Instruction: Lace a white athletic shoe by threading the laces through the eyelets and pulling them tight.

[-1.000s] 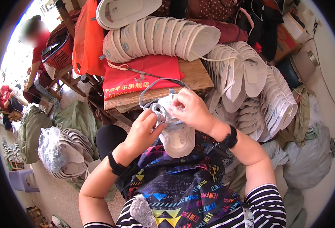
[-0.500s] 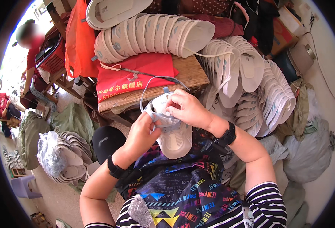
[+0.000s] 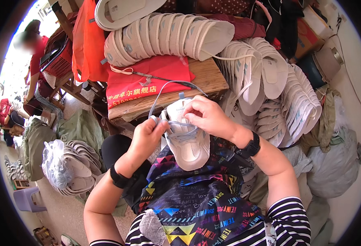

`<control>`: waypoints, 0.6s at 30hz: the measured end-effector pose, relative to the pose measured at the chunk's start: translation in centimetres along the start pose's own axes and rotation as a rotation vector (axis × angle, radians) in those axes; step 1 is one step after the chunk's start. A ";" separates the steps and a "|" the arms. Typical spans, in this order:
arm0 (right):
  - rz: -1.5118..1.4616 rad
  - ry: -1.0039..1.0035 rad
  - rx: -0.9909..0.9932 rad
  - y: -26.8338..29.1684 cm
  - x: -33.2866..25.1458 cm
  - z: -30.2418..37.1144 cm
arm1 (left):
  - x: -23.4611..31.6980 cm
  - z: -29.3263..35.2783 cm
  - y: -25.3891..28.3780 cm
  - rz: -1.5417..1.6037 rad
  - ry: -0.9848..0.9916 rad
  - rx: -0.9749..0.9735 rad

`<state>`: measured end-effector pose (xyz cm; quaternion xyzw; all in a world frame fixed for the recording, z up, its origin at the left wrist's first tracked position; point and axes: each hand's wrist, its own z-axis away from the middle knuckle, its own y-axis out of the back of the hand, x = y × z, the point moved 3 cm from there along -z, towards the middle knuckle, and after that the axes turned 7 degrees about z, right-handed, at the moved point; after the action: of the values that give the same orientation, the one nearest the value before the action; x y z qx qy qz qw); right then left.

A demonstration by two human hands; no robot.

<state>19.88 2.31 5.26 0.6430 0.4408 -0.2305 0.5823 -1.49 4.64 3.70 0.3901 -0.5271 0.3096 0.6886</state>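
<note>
A white sneaker upper [image 3: 187, 150] rests toe toward me over my lap, in front of the wooden table's edge. Grey-blue shoelace [image 3: 183, 132] crosses its lower eyelets, and a long loose length of it arcs up past the tongue [image 3: 176, 110]. My left hand [image 3: 148, 133] is closed, thumb against fingers, on the shoelace at the upper's left side. At the right side of the tongue, my right hand [image 3: 208, 117] pinches close to the eyelets; its fingertips hide most of what they hold, apparently the lace.
A wooden table [image 3: 213, 78] carries a red bag [image 3: 147, 84], a thin pointed tool [image 3: 156, 76] and a row of nested shoe uppers [image 3: 168, 37]. More stacks of uppers [image 3: 297, 104] stand at right. Plastic-wrapped uppers [image 3: 72, 168] lie at left, near a purple stool [image 3: 29, 199]. Another person [image 3: 35, 53] sits far left.
My left hand has moved left and slightly up from the upper, drawing the lace sideways. The right hand has shifted slightly right, and more of the tongue shows.
</note>
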 end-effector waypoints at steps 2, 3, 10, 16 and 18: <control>-0.097 -0.031 0.026 0.5 -0.9 0.6 | 0.7 -0.4 0.3 0.372 0.141 0.032; 0.097 0.197 -0.002 0.8 -2.5 1.3 | 1.4 -0.5 0.6 0.435 0.120 0.017; 0.499 0.481 -0.102 -2.7 -5.0 6.9 | 11.2 -1.2 1.2 0.883 -0.169 -0.145; 0.248 0.156 -0.009 -2.7 -3.9 5.4 | 12.3 -0.2 -0.5 0.878 -0.231 -0.267; 0.108 0.096 0.094 -2.6 -5.0 3.4 | 12.5 0.3 -0.1 0.777 -0.180 -0.108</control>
<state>15.95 -2.58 7.11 0.7029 0.4215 -0.1880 0.5412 1.65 4.53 15.80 0.1505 -0.7092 0.4831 0.4909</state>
